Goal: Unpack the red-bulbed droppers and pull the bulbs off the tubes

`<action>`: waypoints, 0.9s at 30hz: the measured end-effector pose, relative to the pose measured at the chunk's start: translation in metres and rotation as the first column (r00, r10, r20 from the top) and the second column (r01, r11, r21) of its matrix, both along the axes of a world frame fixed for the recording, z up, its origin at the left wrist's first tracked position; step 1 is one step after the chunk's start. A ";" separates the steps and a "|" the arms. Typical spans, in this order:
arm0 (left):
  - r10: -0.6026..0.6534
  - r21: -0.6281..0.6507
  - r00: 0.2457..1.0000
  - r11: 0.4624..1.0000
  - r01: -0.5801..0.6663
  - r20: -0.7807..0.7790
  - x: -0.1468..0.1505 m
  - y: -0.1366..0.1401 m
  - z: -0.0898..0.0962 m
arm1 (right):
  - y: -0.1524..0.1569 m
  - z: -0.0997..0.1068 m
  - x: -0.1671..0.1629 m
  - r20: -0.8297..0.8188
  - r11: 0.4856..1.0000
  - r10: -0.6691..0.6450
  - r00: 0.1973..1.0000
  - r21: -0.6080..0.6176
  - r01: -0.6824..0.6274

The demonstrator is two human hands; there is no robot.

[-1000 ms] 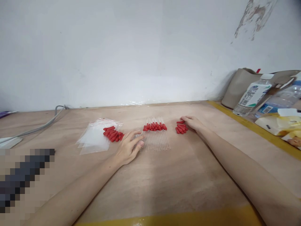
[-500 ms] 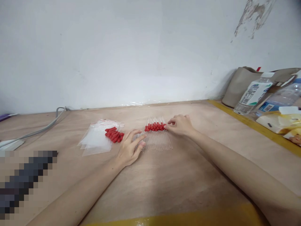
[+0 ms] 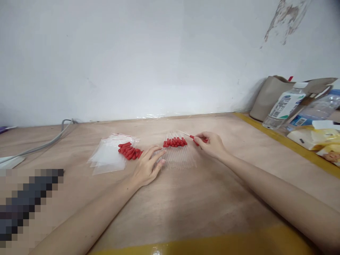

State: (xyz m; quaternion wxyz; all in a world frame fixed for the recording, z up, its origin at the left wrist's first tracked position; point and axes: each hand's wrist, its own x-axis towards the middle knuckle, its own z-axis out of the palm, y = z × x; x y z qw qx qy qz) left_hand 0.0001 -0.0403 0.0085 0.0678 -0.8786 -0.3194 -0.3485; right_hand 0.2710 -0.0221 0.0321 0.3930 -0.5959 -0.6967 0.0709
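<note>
My left hand (image 3: pixel 148 167) lies spread and open, fingertips over the left end of a row of clear thin tubes (image 3: pixel 180 157) on the table. Just behind these tubes sits a cluster of red rubber bulbs (image 3: pixel 174 142), with clear stems reaching toward the wall. My right hand (image 3: pixel 211 144) is closed in a pinch on a dropper (image 3: pixel 191 136), whose red end shows at the fingers and whose thin pale stem points left and back. More red (image 3: pixel 198 142) shows under the fingers, partly hidden. Another pile of red bulbs (image 3: pixel 129 151) rests left of my left hand.
Clear zip bags (image 3: pixel 107 157) lie under the left bulb pile. A grey cable (image 3: pixel 50 146) runs along the far left. To the right, past yellow tape (image 3: pixel 255 126), stand a bottle (image 3: pixel 284 106), a bag (image 3: pixel 261 101) and a snack packet (image 3: pixel 305 136). A wall (image 3: pixel 159 60) rises behind.
My right hand has moved slightly right, away from the row, and a dropper now shows in its fingers. My left hand has barely moved.
</note>
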 end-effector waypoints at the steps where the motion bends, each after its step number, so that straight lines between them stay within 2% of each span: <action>1: 0.002 0.010 1.000 1.000 -0.002 0.005 0.001 0.000 0.000 | -0.007 -0.003 0.000 -0.007 0.998 0.040 0.999 0.049 -0.039; 5: 0.010 0.119 1.000 0.993 -0.011 0.007 0.005 -0.003 0.002 | -0.035 -0.017 -0.010 0.129 0.933 0.218 0.967 0.263 -0.245; 8: -0.002 0.207 0.997 0.978 0.016 -0.072 0.008 -0.008 0.003 | -0.049 -0.026 -0.020 0.200 0.883 0.326 0.924 0.284 -0.373; 14: -0.014 0.326 0.982 0.942 0.076 -0.189 0.009 -0.011 0.004 | -0.053 -0.029 -0.026 0.217 0.846 0.396 0.892 0.292 -0.446; 18: -0.021 0.341 0.982 0.936 0.084 -0.185 0.013 -0.012 0.004 | -0.052 -0.028 -0.034 0.306 0.840 0.356 0.883 0.310 -0.446; 22: -0.068 0.333 0.984 0.935 0.121 -0.166 0.017 -0.016 0.002 | -0.050 -0.030 -0.045 0.386 0.804 0.327 0.863 0.366 -0.469; 27: -0.140 0.248 0.975 0.952 0.180 -0.171 0.017 -0.020 0.002 | -0.049 -0.030 -0.044 0.461 0.744 0.406 0.789 0.334 -0.579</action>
